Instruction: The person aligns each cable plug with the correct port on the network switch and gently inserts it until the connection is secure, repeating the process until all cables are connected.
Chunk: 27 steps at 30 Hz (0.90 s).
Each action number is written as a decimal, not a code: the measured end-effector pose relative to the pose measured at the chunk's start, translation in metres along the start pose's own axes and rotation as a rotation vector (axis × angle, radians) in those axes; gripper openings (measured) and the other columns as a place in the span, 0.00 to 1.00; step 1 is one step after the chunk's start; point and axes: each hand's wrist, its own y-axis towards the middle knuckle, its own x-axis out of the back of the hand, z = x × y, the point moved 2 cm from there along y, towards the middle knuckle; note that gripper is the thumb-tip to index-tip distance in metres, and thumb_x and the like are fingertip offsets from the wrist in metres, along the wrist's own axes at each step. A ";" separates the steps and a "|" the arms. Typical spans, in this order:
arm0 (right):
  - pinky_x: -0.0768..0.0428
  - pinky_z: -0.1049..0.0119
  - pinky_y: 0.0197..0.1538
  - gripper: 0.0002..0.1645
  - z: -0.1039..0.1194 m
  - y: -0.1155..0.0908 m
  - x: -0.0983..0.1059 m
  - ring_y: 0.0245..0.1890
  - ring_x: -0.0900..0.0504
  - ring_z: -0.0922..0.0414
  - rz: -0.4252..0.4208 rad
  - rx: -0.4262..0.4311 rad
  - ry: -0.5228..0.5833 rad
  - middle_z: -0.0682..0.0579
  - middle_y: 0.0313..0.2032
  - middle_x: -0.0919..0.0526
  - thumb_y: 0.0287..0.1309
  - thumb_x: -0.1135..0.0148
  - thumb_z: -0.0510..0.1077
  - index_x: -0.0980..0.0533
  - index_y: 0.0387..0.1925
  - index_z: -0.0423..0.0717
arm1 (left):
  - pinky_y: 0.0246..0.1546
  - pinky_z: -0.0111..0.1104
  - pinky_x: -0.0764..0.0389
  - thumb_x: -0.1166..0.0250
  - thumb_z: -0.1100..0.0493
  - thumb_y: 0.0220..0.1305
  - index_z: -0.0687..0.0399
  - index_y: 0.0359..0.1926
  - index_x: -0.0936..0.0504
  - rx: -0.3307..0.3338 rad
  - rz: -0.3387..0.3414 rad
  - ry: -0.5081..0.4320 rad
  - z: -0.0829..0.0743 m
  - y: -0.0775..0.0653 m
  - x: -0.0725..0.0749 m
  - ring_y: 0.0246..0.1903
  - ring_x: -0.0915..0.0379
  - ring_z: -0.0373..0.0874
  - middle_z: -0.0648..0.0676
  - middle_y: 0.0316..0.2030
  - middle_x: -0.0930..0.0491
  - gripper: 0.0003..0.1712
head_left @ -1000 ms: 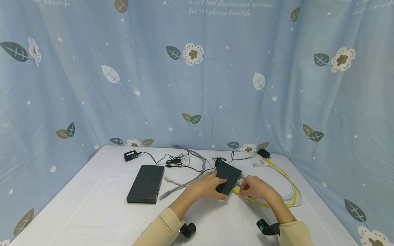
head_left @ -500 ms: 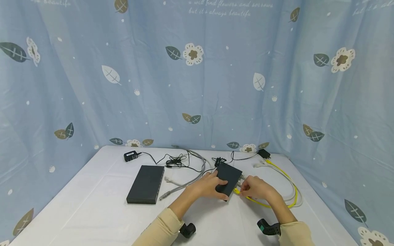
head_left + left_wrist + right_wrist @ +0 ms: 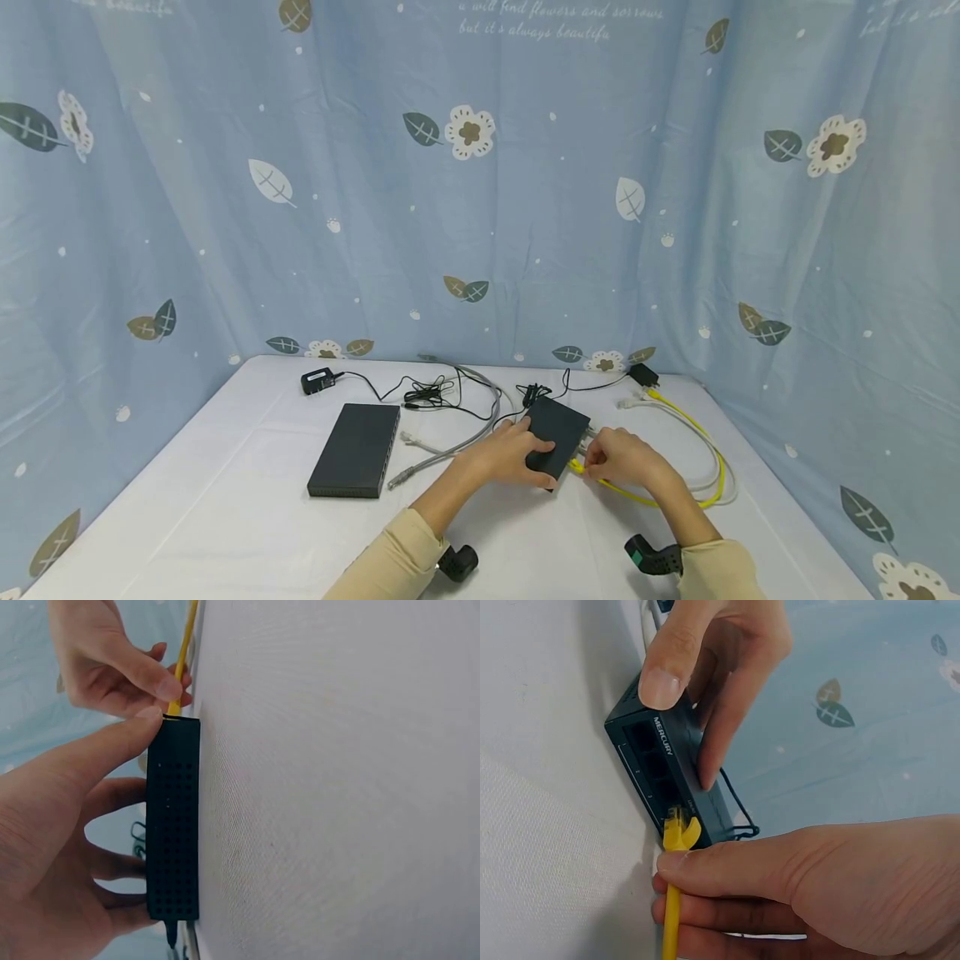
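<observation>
A small black network switch (image 3: 561,423) marked MERCURY is gripped in my left hand (image 3: 504,454), thumb on one face and fingers spread along another. In the right wrist view its row of ports faces my right hand (image 3: 628,458). That hand pinches a yellow Ethernet cable (image 3: 672,915) just behind its clear plug (image 3: 676,817). The plug's tip is right at the end port, its yellow boot (image 3: 681,836) outside; how deep it sits I cannot tell. From the left wrist, the vented side of the switch (image 3: 174,825) shows, close over the white tablecloth.
A larger black box (image 3: 356,450) lies on the left. Behind it are a power adapter (image 3: 318,381) and its bundled black cord (image 3: 429,392). A grey network cable (image 3: 480,433) curves behind my left hand. Another adapter (image 3: 643,374) and a whitish cable (image 3: 678,414) lie at right.
</observation>
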 end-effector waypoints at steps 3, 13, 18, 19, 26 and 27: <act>0.30 0.69 0.25 0.07 0.000 0.000 0.001 0.18 0.29 0.63 -0.006 0.018 -0.011 0.58 0.17 0.21 0.51 0.28 0.40 0.17 0.21 0.49 | 0.65 0.55 0.31 0.33 0.30 0.54 0.31 0.65 0.26 -0.004 -0.007 0.009 -0.001 0.001 0.000 0.69 0.41 0.68 0.65 0.72 0.41 0.38; 0.30 0.69 0.25 0.08 0.001 0.003 -0.003 0.19 0.29 0.62 -0.025 -0.018 -0.063 0.59 0.17 0.21 0.50 0.27 0.41 0.18 0.20 0.51 | 0.65 0.55 0.32 0.33 0.31 0.55 0.32 0.65 0.25 -0.007 -0.005 0.018 -0.002 0.001 0.000 0.69 0.42 0.69 0.65 0.72 0.39 0.37; 0.31 0.69 0.25 0.08 0.003 0.003 -0.002 0.19 0.29 0.62 -0.032 -0.013 -0.068 0.60 0.17 0.22 0.50 0.26 0.41 0.18 0.20 0.52 | 0.66 0.55 0.33 0.34 0.31 0.56 0.33 0.65 0.25 -0.013 0.001 0.021 -0.002 0.001 0.000 0.69 0.42 0.69 0.65 0.72 0.39 0.37; 0.31 0.69 0.25 0.08 0.004 0.003 -0.002 0.19 0.29 0.62 -0.033 -0.009 -0.066 0.60 0.18 0.22 0.50 0.26 0.41 0.18 0.20 0.52 | 0.66 0.55 0.33 0.33 0.32 0.56 0.34 0.65 0.25 -0.014 0.001 0.020 -0.002 0.001 0.000 0.69 0.42 0.69 0.65 0.72 0.38 0.37; 0.30 0.68 0.25 0.07 0.005 0.001 -0.002 0.19 0.28 0.61 -0.044 0.019 -0.043 0.59 0.18 0.21 0.49 0.26 0.40 0.18 0.21 0.50 | 0.66 0.55 0.33 0.33 0.32 0.56 0.33 0.65 0.26 -0.016 0.005 0.016 -0.002 0.001 0.000 0.70 0.43 0.68 0.62 0.71 0.37 0.37; 0.30 0.68 0.25 0.07 0.005 0.001 -0.002 0.20 0.28 0.60 -0.044 0.020 -0.042 0.59 0.18 0.21 0.49 0.26 0.39 0.18 0.21 0.50 | 0.67 0.55 0.34 0.33 0.32 0.56 0.33 0.65 0.25 -0.016 0.005 0.016 -0.002 0.001 0.000 0.70 0.43 0.68 0.62 0.71 0.36 0.37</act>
